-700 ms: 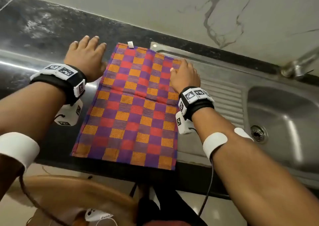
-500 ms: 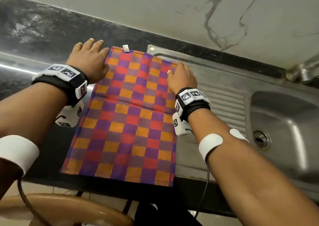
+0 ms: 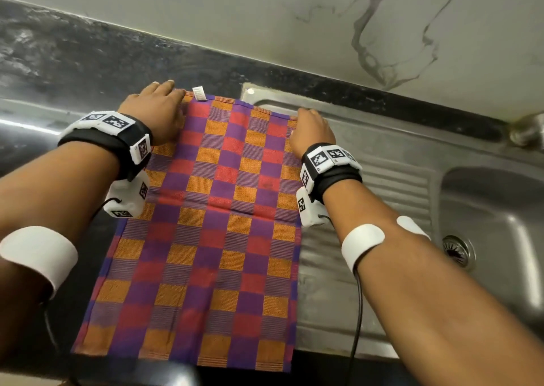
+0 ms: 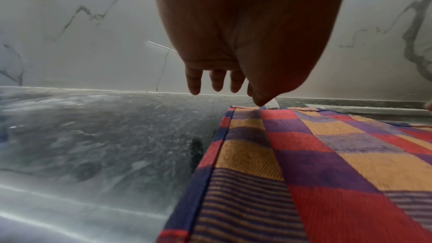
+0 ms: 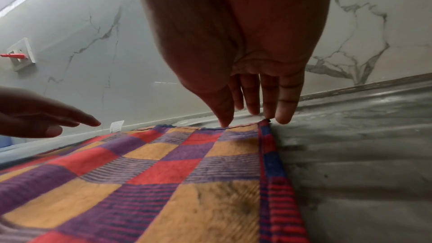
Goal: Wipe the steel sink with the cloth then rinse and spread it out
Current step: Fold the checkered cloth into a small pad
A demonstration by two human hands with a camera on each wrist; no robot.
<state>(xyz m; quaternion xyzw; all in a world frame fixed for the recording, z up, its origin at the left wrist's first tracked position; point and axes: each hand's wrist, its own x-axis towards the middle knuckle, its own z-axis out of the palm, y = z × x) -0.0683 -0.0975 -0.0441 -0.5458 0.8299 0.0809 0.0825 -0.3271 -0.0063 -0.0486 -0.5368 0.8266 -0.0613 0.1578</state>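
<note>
A checked cloth (image 3: 212, 209) in orange, red and purple lies spread flat, half on the dark countertop (image 3: 73, 70) and half on the steel sink's drainboard (image 3: 368, 162). My left hand (image 3: 157, 106) rests at its far left corner with straight fingers; in the left wrist view the thumb (image 4: 259, 97) touches the cloth (image 4: 304, 163) edge beside a white label (image 4: 272, 104). My right hand (image 3: 312, 129) lies at the far right corner; its straight fingertips (image 5: 282, 115) press the cloth (image 5: 163, 173) edge and corner down. The sink bowl (image 3: 494, 226) is to the right.
A tap base (image 3: 527, 129) stands at the far right behind the bowl, whose drain (image 3: 457, 250) shows. A marble-patterned wall (image 3: 294, 17) rises behind the counter, with a wall socket (image 5: 21, 54). The cloth's near edge reaches the counter's front edge.
Both hands have slid away from me along the cloth to its far corners, flattening it; the left hand moved from the countertop onto the cloth's corner.
</note>
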